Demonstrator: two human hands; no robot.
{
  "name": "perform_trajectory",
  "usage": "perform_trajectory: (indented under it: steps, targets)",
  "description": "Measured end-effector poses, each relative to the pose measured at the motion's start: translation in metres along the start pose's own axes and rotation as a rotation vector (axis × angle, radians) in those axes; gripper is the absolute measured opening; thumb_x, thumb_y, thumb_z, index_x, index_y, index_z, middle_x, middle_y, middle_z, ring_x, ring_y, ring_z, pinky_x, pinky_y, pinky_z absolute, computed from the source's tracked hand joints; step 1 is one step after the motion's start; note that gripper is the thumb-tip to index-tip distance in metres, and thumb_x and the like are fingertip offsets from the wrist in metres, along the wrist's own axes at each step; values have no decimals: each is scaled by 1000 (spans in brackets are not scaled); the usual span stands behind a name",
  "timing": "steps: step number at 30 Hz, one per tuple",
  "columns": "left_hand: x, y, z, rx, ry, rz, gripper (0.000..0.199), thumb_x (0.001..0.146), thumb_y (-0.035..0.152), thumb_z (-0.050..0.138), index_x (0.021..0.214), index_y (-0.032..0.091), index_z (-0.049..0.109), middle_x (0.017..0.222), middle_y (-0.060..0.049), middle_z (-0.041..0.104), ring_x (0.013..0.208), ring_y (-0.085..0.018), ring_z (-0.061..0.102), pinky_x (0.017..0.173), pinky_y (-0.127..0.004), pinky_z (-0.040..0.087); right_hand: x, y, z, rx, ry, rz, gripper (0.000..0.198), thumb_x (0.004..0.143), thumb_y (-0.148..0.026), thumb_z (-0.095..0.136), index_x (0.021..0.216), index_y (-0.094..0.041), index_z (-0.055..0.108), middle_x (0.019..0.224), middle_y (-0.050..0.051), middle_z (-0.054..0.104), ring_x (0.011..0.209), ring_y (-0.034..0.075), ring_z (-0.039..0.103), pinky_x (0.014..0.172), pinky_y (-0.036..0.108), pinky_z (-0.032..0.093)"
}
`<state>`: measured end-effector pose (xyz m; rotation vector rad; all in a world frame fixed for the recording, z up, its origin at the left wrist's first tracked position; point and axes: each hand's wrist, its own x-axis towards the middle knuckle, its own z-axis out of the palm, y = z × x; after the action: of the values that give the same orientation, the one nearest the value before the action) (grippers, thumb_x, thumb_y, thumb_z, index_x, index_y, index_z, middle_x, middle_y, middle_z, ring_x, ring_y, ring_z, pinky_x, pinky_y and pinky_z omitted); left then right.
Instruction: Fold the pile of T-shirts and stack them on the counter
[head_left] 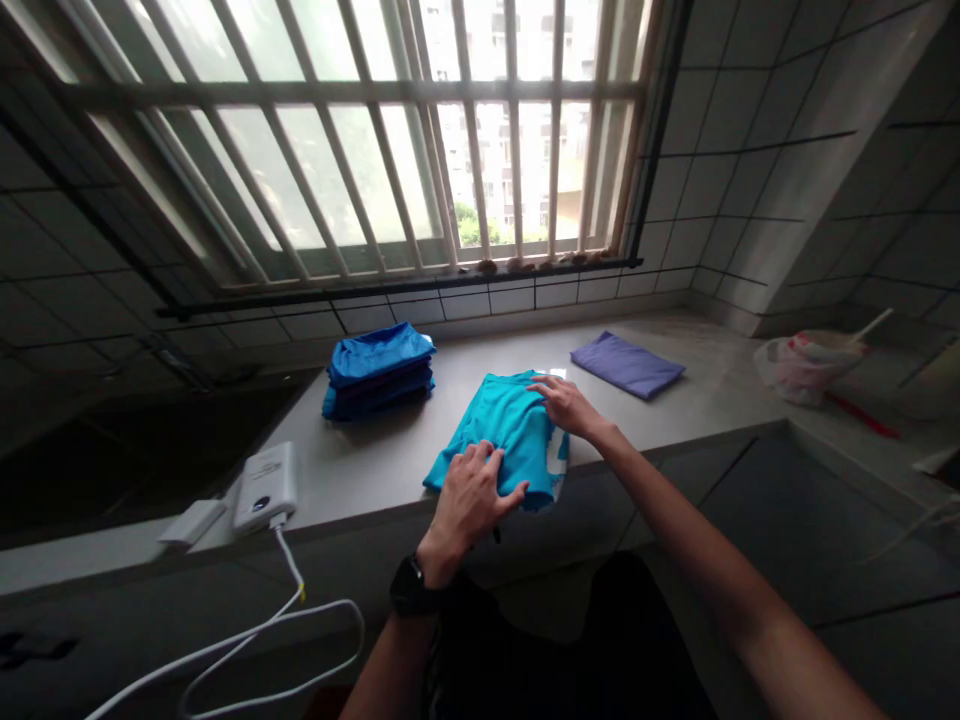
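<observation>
A turquoise piece of clothing (499, 415), folded, with a white print at its right side, lies on the light counter (345, 480), close to the front edge. My left hand (472, 490) rests on its near left part, fingers and thumb apart on the cloth; a dark watch is on that wrist. Farther back, my right hand (564, 402) touches the upper right side with its fingers spread. Neither hand is closed around the fabric. What kind of clothing it is, I cannot tell.
Back left stands a stack of folded blue cloth (381, 368). A folded purple cloth (628, 364) lies to the right. A white power bank (266, 485) with a cable sits beside the dark sink (150, 440). Far right is a plastic bag (806, 365). A barred window is behind.
</observation>
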<state>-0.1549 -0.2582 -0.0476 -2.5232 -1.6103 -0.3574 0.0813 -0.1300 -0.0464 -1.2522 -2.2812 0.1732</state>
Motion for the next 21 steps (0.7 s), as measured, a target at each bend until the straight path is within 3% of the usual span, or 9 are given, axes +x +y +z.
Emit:
perform_trajectory:
  steps: [2,4,8,11,13,15,18,21]
  targets:
    - [-14,-20,15,-26,76,140,68,86,54,66,144,21,56,149,-14,56,137,-35,50,113,-49,40,-30,-10,4,47,53,-95,58,81,3,44,129,-21,65,127,11,68,119,24,62,102,41,49]
    - [-26,-39,30,-12,106,206,68,86,34,67,151,25,48,156,-10,50,144,-34,44,115,-49,40,-67,-18,12,61,1,-187,63,73,2,49,130,-21,64,126,10,67,116,24,63,100,39,50]
    - [-26,-59,38,4,100,215,66,89,4,46,149,30,50,151,-8,56,137,-28,54,104,-43,49,-117,-34,33,-85,-33,-217,85,69,-4,62,152,-17,44,157,17,45,144,32,41,116,50,35]
    - [-14,-61,13,-35,-30,262,55,89,1,43,131,28,66,128,-7,72,111,-24,69,94,-39,54,-122,-49,44,-183,48,-123,69,79,-1,56,146,-16,52,152,18,51,142,31,45,115,50,36]
    - [-8,-63,-12,-46,-107,244,44,91,3,44,116,26,72,110,-6,77,95,-22,72,88,-35,56,-117,-60,42,-188,95,-89,50,85,0,53,131,-17,63,138,17,63,128,29,58,106,45,43]
    - [-2,-66,-39,-39,-103,176,37,92,8,47,112,26,72,107,-6,78,92,-22,73,85,-34,56,-110,-70,32,-136,127,-92,32,90,-6,56,116,-18,69,120,13,71,110,26,65,95,39,48]
    - [18,-66,-72,-19,48,76,33,94,18,52,120,27,68,113,-7,77,98,-25,73,92,-39,55,-92,-73,10,15,197,-11,13,98,-22,57,96,-20,70,94,7,72,88,20,65,78,30,48]
    - [57,-55,-80,-12,285,19,36,97,21,48,128,24,64,121,-9,74,114,-27,68,106,-45,48,-61,-58,-4,150,304,220,27,104,-34,47,92,-21,68,80,4,68,75,18,63,71,27,46]
